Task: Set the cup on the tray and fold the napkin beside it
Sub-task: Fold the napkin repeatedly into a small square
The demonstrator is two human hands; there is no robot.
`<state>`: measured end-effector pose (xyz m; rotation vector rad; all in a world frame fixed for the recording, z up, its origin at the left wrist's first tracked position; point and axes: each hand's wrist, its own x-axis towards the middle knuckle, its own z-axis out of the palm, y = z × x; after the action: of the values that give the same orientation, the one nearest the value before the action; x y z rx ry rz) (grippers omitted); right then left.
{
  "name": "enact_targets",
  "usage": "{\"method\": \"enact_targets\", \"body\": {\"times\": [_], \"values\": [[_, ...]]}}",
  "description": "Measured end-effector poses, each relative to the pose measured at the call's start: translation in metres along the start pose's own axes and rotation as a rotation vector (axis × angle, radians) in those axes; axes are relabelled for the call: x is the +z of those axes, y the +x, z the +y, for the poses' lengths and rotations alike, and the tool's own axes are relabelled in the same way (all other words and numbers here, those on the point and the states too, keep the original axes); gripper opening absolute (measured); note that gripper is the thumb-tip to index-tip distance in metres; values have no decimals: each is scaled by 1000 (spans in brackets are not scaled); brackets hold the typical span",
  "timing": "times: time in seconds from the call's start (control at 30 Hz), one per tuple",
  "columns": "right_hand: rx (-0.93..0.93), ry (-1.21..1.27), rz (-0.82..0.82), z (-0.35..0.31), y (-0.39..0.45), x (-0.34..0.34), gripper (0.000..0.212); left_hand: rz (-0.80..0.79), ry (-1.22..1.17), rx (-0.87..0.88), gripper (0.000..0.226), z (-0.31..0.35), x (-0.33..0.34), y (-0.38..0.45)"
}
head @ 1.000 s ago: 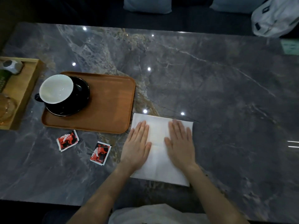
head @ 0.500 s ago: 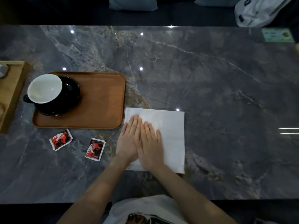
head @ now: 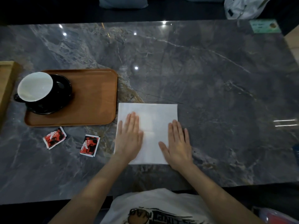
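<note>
A black cup with a white inside (head: 34, 86) stands on a black saucer (head: 60, 94) at the left end of the brown tray (head: 93, 101). Just right of the tray, a white napkin (head: 152, 120) lies flat on the marble table. My left hand (head: 128, 138) presses flat on the napkin's left part. My right hand (head: 178, 144) lies flat on its right edge, partly over the table. Both hands have their fingers straight and hold nothing.
Two red and black sachets (head: 54, 137) (head: 89, 145) lie on the table in front of the tray. A light wooden tray (head: 6, 88) sits at the left edge. A white bag (head: 244, 7) and a green card (head: 265, 26) are at the far right.
My hands were apart, came together on the napkin's left side, and now my right hand has slid across to its right edge. The view has shifted slightly.
</note>
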<state>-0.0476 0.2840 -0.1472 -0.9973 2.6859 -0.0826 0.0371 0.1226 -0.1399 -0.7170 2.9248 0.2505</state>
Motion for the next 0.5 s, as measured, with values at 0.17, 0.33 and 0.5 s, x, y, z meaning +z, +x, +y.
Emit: {"method": "enact_targets", "body": {"times": [0.17, 0.33, 0.5], "values": [[-19, -54, 12, 1, 0, 1, 69, -186, -167, 240, 61, 58, 0, -28], [-8, -13, 22, 4, -1, 3, 73, -76, -71, 99, 58, 23, 13, -32], [-3, 8, 23, 2, -1, 3, 73, -91, 36, -102, 63, -9, 5, -37]]}}
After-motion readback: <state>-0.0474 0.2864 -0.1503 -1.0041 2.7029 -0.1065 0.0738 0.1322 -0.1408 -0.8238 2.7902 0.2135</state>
